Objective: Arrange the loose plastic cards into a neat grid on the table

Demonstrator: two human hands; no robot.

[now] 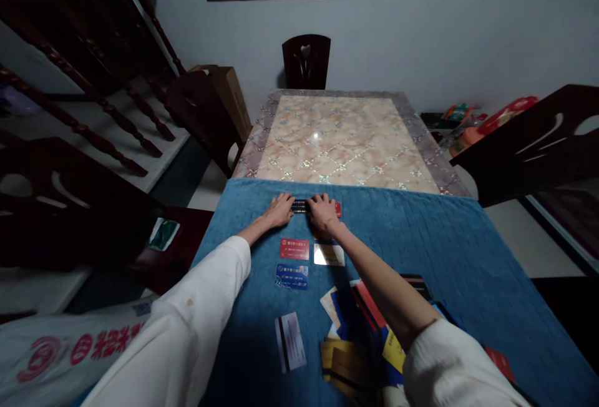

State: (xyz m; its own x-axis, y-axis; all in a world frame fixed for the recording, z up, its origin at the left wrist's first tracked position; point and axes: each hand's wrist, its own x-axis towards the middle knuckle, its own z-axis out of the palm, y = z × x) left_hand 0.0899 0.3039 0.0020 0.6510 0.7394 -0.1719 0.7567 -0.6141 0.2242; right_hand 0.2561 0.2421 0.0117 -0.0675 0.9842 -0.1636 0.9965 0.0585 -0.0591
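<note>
Near the far edge of the blue cloth, a black card (pixel 299 206) with light print lies between my two hands. My left hand (pixel 279 210) has its fingers on the card's left end. My right hand (pixel 322 212) grips its right end, fingers bent down. A red card (pixel 338 209) shows partly from behind my right hand. Closer to me, a red card (pixel 294 249) lies above a blue card (pixel 292 276), with a pale gold card (pixel 329 254) to the right. Another card, mostly hidden, lies just under my right wrist.
A loose pile of cards (pixel 349 363) lies under my right forearm. A silvery card (pixel 290 342) with a dark stripe lies to its left. The blue cloth (pixel 468 257) covers the near part of the patterned table (pixel 346 132). Dark wooden chairs (pixel 306 60) stand around it.
</note>
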